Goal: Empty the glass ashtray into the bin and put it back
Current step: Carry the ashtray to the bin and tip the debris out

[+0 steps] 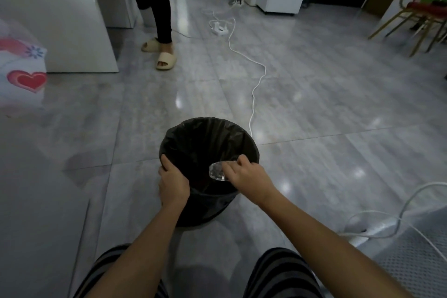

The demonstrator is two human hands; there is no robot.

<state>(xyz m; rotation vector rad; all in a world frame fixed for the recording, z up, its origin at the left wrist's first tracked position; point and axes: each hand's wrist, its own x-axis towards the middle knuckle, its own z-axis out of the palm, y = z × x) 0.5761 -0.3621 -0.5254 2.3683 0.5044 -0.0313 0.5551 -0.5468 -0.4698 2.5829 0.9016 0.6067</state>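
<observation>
A round bin (208,133) lined with a black bag stands on the grey tiled floor just ahead of my knees. My left hand (173,182) grips the bin's near-left rim. My right hand (246,175) holds the clear glass ashtray (217,171) tipped on its side over the bin's mouth, its hollow facing left into the bag. What lies inside the bin is too dark to make out.
A white cable (254,84) runs across the floor from a power strip (220,28) to behind the bin. Another person's legs in sandals (162,53) stand at the far left. White cabinet (79,19) left, chairs (416,22) far right, more cable (377,222) near right.
</observation>
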